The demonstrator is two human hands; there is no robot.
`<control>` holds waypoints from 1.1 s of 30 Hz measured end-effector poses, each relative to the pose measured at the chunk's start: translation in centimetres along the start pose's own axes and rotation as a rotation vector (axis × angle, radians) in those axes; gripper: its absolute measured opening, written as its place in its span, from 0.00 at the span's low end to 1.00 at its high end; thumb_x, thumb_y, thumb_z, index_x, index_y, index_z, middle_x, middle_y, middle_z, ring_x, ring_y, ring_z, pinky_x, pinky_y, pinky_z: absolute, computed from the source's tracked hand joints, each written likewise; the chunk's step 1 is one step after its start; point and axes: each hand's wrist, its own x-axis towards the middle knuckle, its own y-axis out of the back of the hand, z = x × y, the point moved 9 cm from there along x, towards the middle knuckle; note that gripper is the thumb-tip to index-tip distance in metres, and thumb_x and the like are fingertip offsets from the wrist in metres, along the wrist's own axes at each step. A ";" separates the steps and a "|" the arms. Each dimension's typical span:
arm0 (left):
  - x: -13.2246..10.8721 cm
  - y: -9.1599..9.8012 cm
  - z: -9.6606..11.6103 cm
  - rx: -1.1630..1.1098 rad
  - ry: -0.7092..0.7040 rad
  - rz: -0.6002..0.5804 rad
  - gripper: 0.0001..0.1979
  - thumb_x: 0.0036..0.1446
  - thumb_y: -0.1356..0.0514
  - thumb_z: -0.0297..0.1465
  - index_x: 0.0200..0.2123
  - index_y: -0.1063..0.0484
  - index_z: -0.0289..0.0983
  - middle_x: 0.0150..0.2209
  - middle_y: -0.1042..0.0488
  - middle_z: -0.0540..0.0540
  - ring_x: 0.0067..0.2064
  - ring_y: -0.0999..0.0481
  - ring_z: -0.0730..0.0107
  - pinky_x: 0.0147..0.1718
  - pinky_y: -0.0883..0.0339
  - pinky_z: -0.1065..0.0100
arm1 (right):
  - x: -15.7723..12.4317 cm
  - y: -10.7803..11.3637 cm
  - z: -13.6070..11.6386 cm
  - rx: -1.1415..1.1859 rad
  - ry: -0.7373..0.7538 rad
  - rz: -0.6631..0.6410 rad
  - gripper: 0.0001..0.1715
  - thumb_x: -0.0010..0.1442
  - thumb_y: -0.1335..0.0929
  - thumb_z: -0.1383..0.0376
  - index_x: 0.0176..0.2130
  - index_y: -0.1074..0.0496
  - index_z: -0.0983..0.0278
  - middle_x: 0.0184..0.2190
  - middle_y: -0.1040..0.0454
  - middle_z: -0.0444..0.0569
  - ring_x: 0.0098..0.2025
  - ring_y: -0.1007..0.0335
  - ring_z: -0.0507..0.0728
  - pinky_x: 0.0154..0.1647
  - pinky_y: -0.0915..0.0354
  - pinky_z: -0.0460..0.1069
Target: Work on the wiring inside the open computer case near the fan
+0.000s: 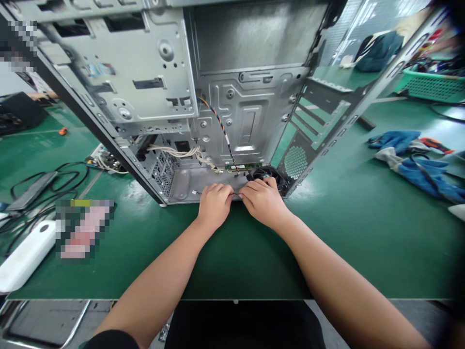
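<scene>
An open metal computer case [250, 116] stands upright on the green table. At its lower front edge my left hand [215, 206] is closed, its fingertips pinching a thin dark cable [235, 195]. The same cable runs across to my right hand [264, 201], whose fingers are also closed on it. A small white connector [195, 192] shows on the case floor, left of my left hand. Just behind my right hand sits a black fan [268, 173], partly covered by the fingers. A green circuit board [240, 167] with plugs lies low at the back.
A multicoloured twisted cable [221, 128] and pale wires [181, 151] hang inside the case. Left on the table [250, 261] are a white object [27, 254] and black cords [69, 177]. Rightward lie blue gloves [425, 169] and a green basket [430, 86].
</scene>
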 end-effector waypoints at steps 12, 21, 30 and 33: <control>0.1 0.1 0.1 0.003 0.002 -0.007 0.04 0.63 0.43 0.30 0.34 0.30 0.39 0.31 0.27 0.48 0.38 0.28 0.63 0.38 0.40 0.63 | 0.0 0.0 0.0 0.006 -0.001 0.001 0.16 0.66 0.40 0.65 0.33 0.26 0.63 0.30 0.28 0.48 0.36 0.39 0.56 0.44 0.56 0.54; -0.1 0.2 0.0 0.005 0.003 0.013 0.04 0.62 0.43 0.29 0.33 0.30 0.39 0.31 0.27 0.48 0.38 0.29 0.62 0.37 0.41 0.63 | 0.0 0.0 0.0 0.002 -0.001 -0.004 0.17 0.66 0.41 0.65 0.34 0.26 0.64 0.30 0.27 0.49 0.36 0.39 0.56 0.45 0.56 0.53; 0.0 0.2 0.0 -0.006 0.007 0.015 0.05 0.62 0.43 0.30 0.33 0.31 0.40 0.31 0.26 0.48 0.39 0.29 0.62 0.38 0.41 0.63 | 0.0 0.1 -0.1 0.000 0.001 0.000 0.15 0.65 0.40 0.65 0.33 0.26 0.63 0.30 0.27 0.48 0.36 0.38 0.56 0.44 0.55 0.54; 0.0 0.1 0.0 0.005 0.012 0.010 0.04 0.62 0.43 0.30 0.33 0.31 0.40 0.31 0.26 0.48 0.39 0.29 0.62 0.37 0.41 0.63 | 0.1 0.2 -0.1 -0.001 -0.002 -0.004 0.15 0.65 0.40 0.66 0.33 0.26 0.63 0.30 0.27 0.48 0.36 0.38 0.56 0.44 0.55 0.54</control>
